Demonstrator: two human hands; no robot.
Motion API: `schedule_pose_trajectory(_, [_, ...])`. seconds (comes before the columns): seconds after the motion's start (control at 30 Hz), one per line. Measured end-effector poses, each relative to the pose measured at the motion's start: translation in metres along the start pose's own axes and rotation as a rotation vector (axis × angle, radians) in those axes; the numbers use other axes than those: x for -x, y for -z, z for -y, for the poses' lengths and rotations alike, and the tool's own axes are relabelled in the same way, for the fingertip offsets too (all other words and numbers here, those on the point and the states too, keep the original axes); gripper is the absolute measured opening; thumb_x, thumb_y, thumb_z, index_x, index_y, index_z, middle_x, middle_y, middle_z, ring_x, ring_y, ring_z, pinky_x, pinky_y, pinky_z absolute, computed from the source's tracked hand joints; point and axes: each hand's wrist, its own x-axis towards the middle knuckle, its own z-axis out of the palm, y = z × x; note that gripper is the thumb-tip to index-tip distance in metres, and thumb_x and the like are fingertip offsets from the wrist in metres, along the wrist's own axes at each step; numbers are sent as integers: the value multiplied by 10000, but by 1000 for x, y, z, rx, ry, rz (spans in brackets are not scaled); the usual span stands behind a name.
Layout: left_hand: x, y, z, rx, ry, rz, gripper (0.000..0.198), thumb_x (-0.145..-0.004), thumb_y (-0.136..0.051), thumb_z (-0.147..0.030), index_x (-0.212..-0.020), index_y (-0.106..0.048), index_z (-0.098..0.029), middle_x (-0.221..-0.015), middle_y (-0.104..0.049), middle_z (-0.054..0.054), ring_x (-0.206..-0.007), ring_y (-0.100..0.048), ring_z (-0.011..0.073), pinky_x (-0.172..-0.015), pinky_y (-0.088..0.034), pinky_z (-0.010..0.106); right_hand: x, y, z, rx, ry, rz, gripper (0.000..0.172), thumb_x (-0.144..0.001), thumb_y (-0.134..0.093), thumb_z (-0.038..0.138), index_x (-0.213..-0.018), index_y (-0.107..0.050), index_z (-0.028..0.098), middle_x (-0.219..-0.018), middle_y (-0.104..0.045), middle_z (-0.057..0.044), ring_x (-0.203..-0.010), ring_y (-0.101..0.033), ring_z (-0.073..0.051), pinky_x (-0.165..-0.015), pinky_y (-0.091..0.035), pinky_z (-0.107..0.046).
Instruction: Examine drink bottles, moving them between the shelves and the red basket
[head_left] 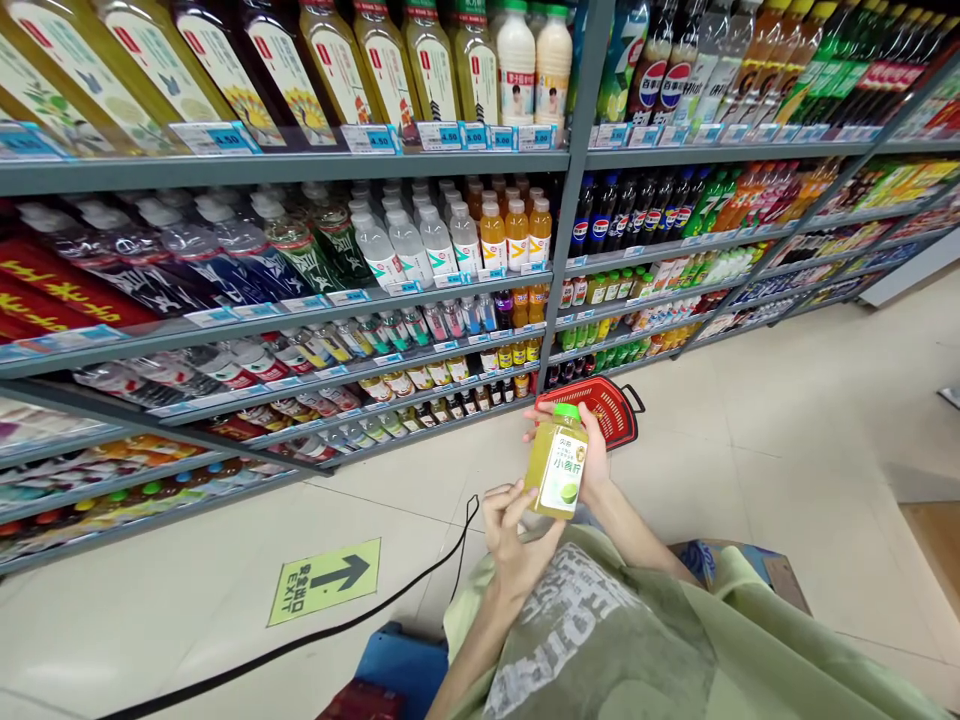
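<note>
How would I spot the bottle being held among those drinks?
Look below the drinks shelves, before the red basket. There the left hand and right hand hold a yellow-green bottle, green-capped with a lime label, the only one off the shelves.

One red basket (611,405) is counted on the floor. Just in front of the basket, one yellow bottle (557,468) is seen, held by two hands: one left hand (514,540) and one right hand (596,455). To the basket's left, one floor sign (324,580) and one black cable (360,615) are counted. High above the basket, two white bottles (516,55) are made out side by side.
</note>
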Motion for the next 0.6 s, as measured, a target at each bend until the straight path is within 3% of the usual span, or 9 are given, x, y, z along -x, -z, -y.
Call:
schedule_pose_trajectory(0.17, [1, 6, 6, -13, -269, 65, 516, -832, -704, 17, -1237, -677, -300, -1085, -674, 67, -974, -654, 210, -798, -609, 349, -4, 5, -1, -33, -29, -53, 281, -891, -707, 458, -1004, -696, 201, -812, -724, 5, -686, -683, -157, -643, -581, -272])
schedule_pose_trajectory(0.27, [1, 12, 8, 89, -416, 308, 563, -907, -646, 14, -1340, -685, -344, -1109, -766, 46, -1052, -673, 208, -921, -584, 344, -5, 7, 4, -71, -83, -89, 355, -888, -684, 544, -982, -690, 201, -708, -667, 22, -609, -636, -136, -581, -563, -258])
schedule_pose_trajectory(0.37, [-5, 13, 3, 206, -451, 649, 577, -981, -583, -43, -1435, -622, -397, -1249, -789, 5, -1150, -704, 197, -1015, -566, 348, 14, 15, 1, -39, -88, -249, 420, -878, -665, 641, -1009, -690, 243, -701, -675, 29, -637, -673, -161, -585, -602, -318])
schedule_pose_trajectory(0.43, [-10, 11, -4, 222, -437, 824, 570, -999, -525, -35, -1438, -622, -386, -1322, -763, 13, -1227, -700, 210, -1059, -563, 381, 41, 26, -11, 0, -89, -351, 336, -840, -744, 605, -969, -693, 298, -761, -725, 14, -750, -728, -190, -628, -644, -369])
schedule_pose_trajectory(0.47, [-12, 10, -8, 216, -437, 884, 561, -1001, -503, -26, -1428, -634, -367, -1343, -753, 26, -1257, -691, 222, -1075, -559, 402, 57, 33, -21, 20, -98, -406, 255, -808, -807, 543, -910, -693, 339, -790, -752, 3, -826, -742, -201, -661, -663, -377])
schedule_pose_trajectory(0.5, [-14, 8, -11, 213, -446, 926, 553, -1002, -488, -21, -1416, -645, -352, -1359, -744, 36, -1278, -684, 230, -1085, -556, 417, 73, 41, -33, 64, -91, -541, 230, -752, -880, 466, -845, -693, 371, -822, -776, 3, -915, -750, -204, -708, -684, -365])
schedule_pose_trajectory(0.6, [-17, 4, -20, 254, -474, 932, 549, -999, -487, -14, -1406, -649, -346, -1377, -734, 36, -1280, -682, 232, -1082, -550, 411, 110, 58, -67, 181, -14, -925, 337, -644, -974, 370, -872, -731, 423, -1041, -807, 20, -1257, -676, -209, -936, -695, -370])
